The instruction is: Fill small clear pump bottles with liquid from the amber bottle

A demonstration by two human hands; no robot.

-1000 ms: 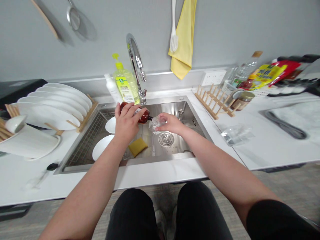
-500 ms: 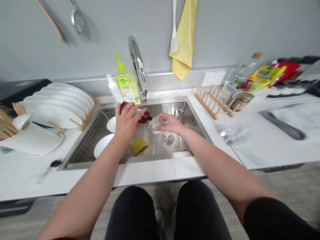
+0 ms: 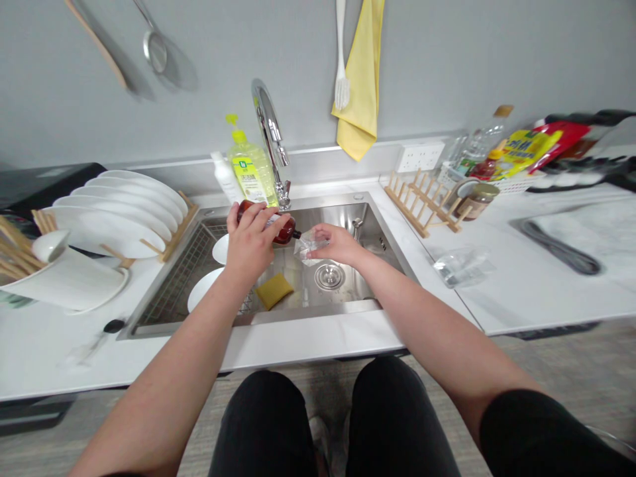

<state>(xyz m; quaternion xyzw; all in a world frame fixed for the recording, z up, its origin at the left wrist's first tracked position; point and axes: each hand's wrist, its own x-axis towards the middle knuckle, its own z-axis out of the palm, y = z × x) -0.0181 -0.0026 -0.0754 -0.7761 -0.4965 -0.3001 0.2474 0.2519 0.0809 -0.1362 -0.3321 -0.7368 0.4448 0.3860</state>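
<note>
Over the sink (image 3: 392, 255), my left hand (image 3: 252, 242) is wrapped round a dark brown bottle (image 3: 285, 232). The bottle lies tipped nearly on its side, its black neck pointing right. My right hand (image 3: 338, 244) grips a small clear plastic vessel (image 3: 307, 249) close to the bottle's mouth. Whether that vessel is a cup or a bag, and whether liquid is flowing, I cannot tell. Beneath the hands, a yellow sponge (image 3: 274, 291) lies on the sink floor. White bowls (image 3: 203, 289) sit to its left, partly hidden by my left forearm.
A faucet (image 3: 271, 126) rises behind the sink, beside a yellow-green dish soap bottle (image 3: 251, 169) and a white bottle (image 3: 226, 177). White plates (image 3: 106, 228) stand in a rack at left, near a utensil holder (image 3: 74, 281). A wooden rack (image 3: 422, 202) and clear packaging (image 3: 462, 265) are at right.
The camera view has shifted slightly. Both hands keep their holds, with the bottle tipped toward the clear vessel much as before.
</note>
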